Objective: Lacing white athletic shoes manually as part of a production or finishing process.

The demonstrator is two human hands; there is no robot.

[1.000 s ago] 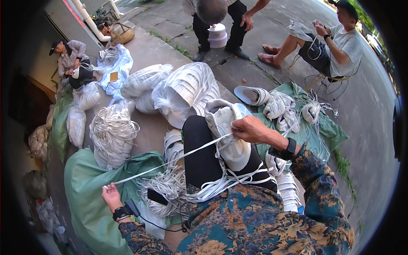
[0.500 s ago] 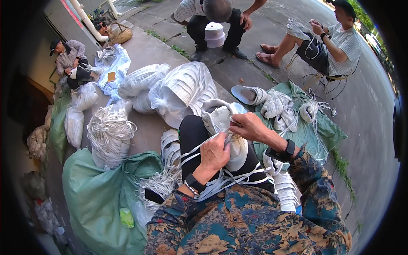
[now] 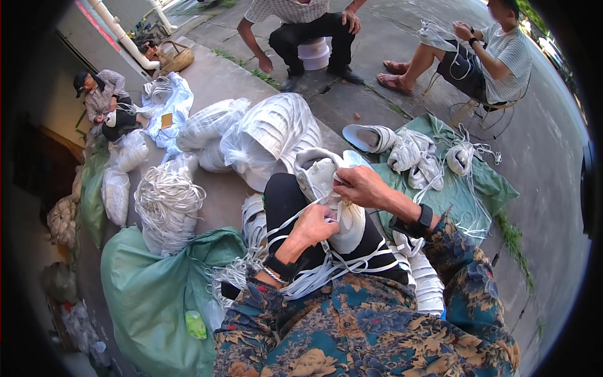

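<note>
A white sneaker (image 3: 349,237) rests on my lap, its toe toward me and its collar pointing away. My left hand (image 3: 312,226) is closed over the lacing at the shoe's left side, a white shoelace (image 3: 340,211) between thumb and fingers. Higher up, my right hand (image 3: 362,186) pinches lace by the eyelets near the tongue; its fingertips are partly hidden. A bunch of loose white laces (image 3: 314,279) lies across my thighs below the shoe.
Several white shoes (image 3: 411,154) lie on a green sheet (image 3: 487,185) at right. Left stand a lace bundle (image 3: 166,204) and a green sack (image 3: 147,295). Clear plastic bags of white pieces (image 3: 273,135) lie ahead. Three people sit beyond; one (image 3: 502,63) handles laces.
My left hand has turned and its fingers now curl in at the lacing. My right hand has shifted slightly left. The person ahead has straightened up, one arm now hanging down.
</note>
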